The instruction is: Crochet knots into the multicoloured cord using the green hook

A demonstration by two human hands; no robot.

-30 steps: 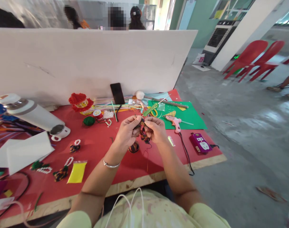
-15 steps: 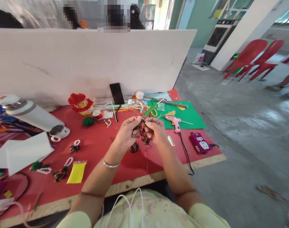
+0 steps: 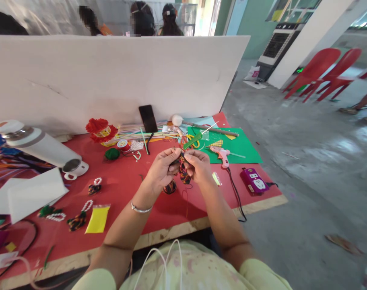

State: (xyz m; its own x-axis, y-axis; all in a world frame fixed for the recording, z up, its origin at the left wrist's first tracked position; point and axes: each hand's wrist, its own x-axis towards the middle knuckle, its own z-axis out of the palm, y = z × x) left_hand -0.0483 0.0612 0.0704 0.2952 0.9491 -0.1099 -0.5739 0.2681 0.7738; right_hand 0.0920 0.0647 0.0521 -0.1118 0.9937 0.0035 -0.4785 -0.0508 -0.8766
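Note:
My left hand [image 3: 165, 164] is closed on a small crocheted piece of dark, multicoloured yarn [image 3: 184, 175], which hangs down between my two hands. My right hand [image 3: 198, 164] is pinched close against it, at the lower end of a green-handled crochet hook [image 3: 192, 141]. The hook's thin metal end points up and away to the right. Fingers hide where hook and yarn meet. Just below my left hand lies a ball of the same dark striped yarn [image 3: 170, 187], with a loose strand trailing on the red table cover [image 3: 159, 215].
A pink glue gun [image 3: 222, 155] lies on green card, its cord running past a purple power socket [image 3: 253, 181]. Yellow-handled scissors [image 3: 194, 141], a phone [image 3: 148, 118] and green yarn [image 3: 112, 154] lie beyond my hands. Left are a white flask [image 3: 40, 143] and beaded crochet pieces [image 3: 77, 220].
The crochet hook has tilted slightly down to the right, and my fingers have shifted a little around the yarn piece. Everything on the table stays in place.

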